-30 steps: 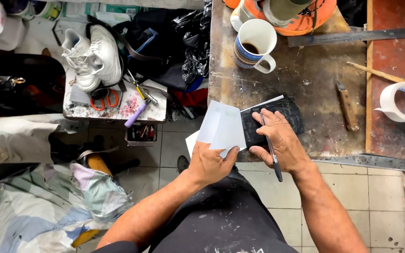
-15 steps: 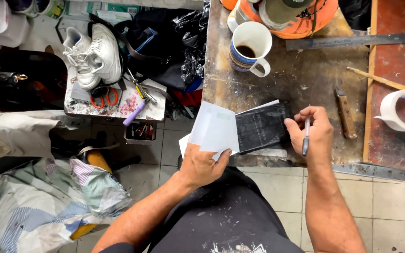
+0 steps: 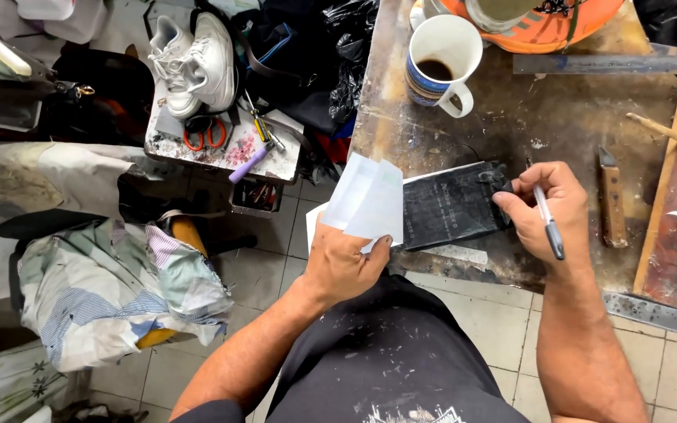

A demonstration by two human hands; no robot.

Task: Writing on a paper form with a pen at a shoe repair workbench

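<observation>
Nearest the camera, the left hand (image 3: 342,262) pinches one pale, whitish paper piece (image 3: 367,201), lifted at the near edge of the worn workbench (image 3: 511,125); its thumb and fingers are closed on the lower edge. The piece is flat, roughly four-sided and slightly translucent, and its right side overlaps the left end of one black rectangular sheet (image 3: 452,205). That sheet lies flat on the bench, dark and matt with a thin pale border along its top and left. The right hand (image 3: 546,207) rests its fingertips on the sheet's right end and grips one pen (image 3: 547,223), tip pointing toward the person. Just right of this hand lies one wooden-handled knife (image 3: 610,200). Farther back stands one white mug (image 3: 442,63) with dark liquid. To the left, on a small stained stool (image 3: 276,160), sit two white sneakers (image 3: 193,63) and one pair of orange-handled scissors (image 3: 201,135).
</observation>
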